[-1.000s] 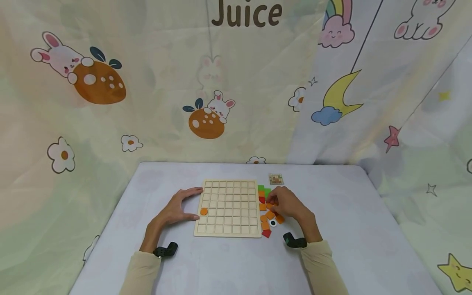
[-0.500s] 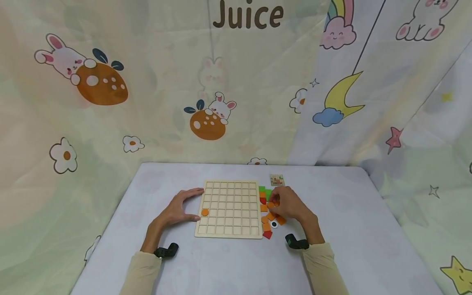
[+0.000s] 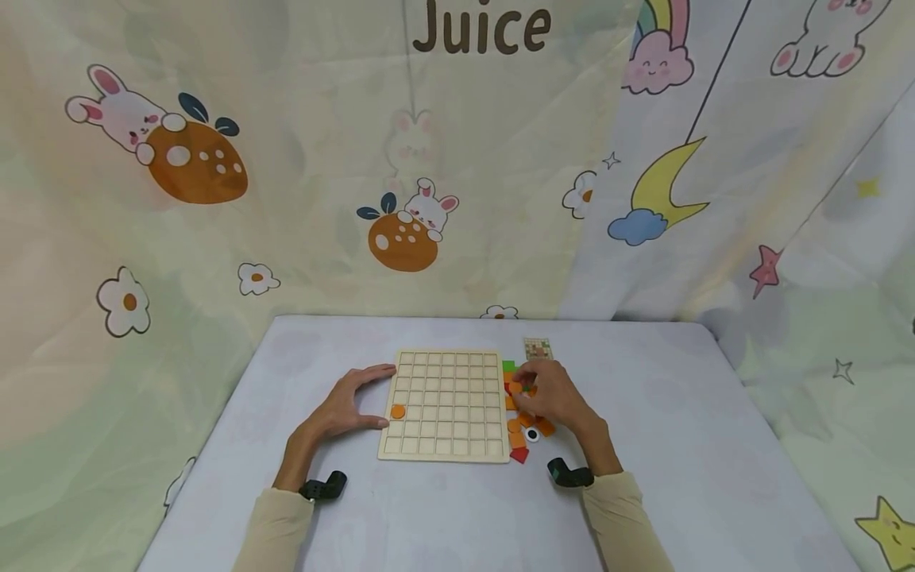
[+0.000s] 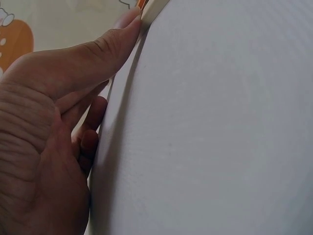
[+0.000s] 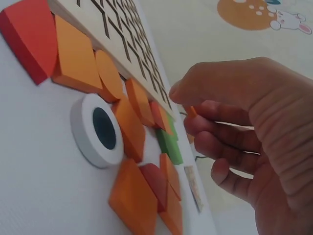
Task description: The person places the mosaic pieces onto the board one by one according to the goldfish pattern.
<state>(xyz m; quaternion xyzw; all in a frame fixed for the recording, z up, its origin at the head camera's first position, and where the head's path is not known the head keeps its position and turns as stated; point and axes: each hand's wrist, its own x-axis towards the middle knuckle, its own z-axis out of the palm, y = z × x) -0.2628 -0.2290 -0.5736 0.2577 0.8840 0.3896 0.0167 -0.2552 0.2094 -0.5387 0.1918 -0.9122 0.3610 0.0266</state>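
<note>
A wooden grid board (image 3: 448,407) lies on the table with one round orange piece (image 3: 398,411) in a cell of its left column. My left hand (image 3: 347,403) rests at the board's left edge, thumb and fingers spread along it; in the left wrist view the thumb (image 4: 105,51) touches the rim. Over the loose pieces right of the board, my right hand (image 3: 559,393) pinches a small orange piece (image 3: 515,388) between thumb and fingers. Only a sliver of that orange piece (image 5: 192,111) shows in the right wrist view.
Beside the board's right edge lie orange blocks (image 5: 134,198), red pieces (image 5: 30,39), green blocks (image 5: 169,147) and a white disc with a dark centre (image 5: 97,130). A small picture card (image 3: 538,348) lies behind them. A printed cloth hangs behind the table.
My right hand has lifted a little and shifted left toward the board, bringing the orange piece out of the group. The left hand and the board stay put.
</note>
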